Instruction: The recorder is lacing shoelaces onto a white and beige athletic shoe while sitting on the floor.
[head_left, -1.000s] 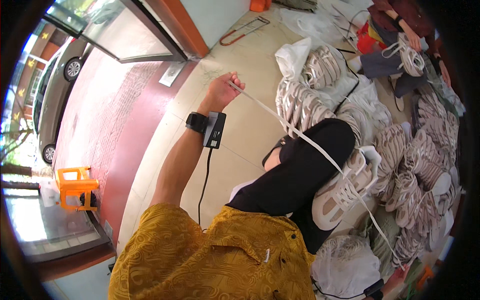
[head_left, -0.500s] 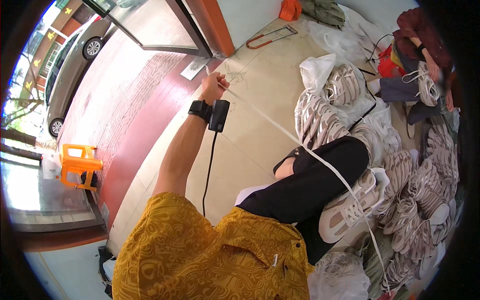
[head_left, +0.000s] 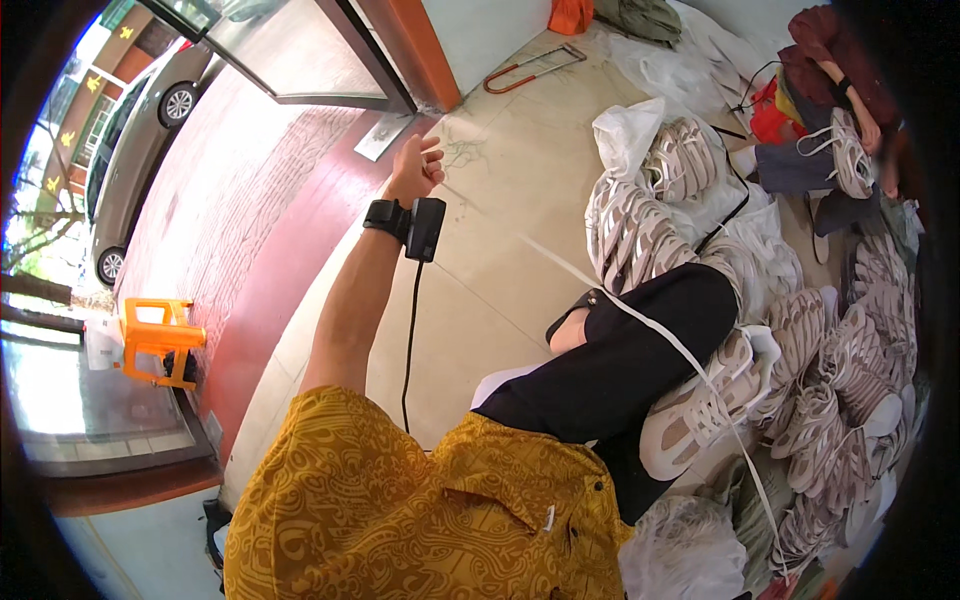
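My left hand point(head_left: 413, 170) is stretched out over the tiled floor at the upper left, fingers apart and slightly bent, with nothing in it. A flat white lace point(head_left: 625, 305) runs slantwise over my dark trouser leg point(head_left: 640, 335), its loose far end hanging in the air right of the hand. From the leg it crosses a beige and white sneaker point(head_left: 700, 405) beside my knee and drops toward the lower right. Whether it is threaded in that sneaker I cannot tell. My right hand does not show.
Piles of laced sneakers point(head_left: 850, 375) lie at the right, more of them on white plastic point(head_left: 630, 130) beyond my knee. A co-worker's hand point(head_left: 868, 133) is beside a sneaker at the upper right. A hacksaw-like frame point(head_left: 535, 68) lies on the floor; an orange stool point(head_left: 160, 335) stands left.
My left hand has let go of the white lace, and its fingers have come apart. The lace's freed end now hangs farther right, nearer my leg.
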